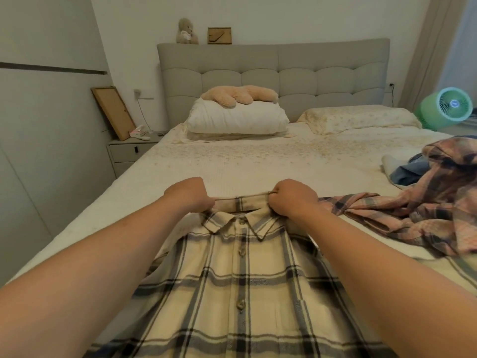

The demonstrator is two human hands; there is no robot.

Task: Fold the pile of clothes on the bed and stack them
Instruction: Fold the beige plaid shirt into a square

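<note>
- Nearest me lies the cream flannel shirt with grey and black plaid [240, 288], spread front-up on the pale sheeted bed [258, 164], buttoned, collar pointing away.
- My left hand [189, 193] and right hand [294, 198] each have their fingers curled tight, pinching the collar band at its two ends.
- I judge the cloth light, soft and limp; it will sag and wrinkle wherever I leave it unsupported, so shoulder seams and hem corners look the best holds.
- The crumpled pink plaid shirt [426, 213] and blue garment [410, 169] wait to my right, unfolded.
</note>
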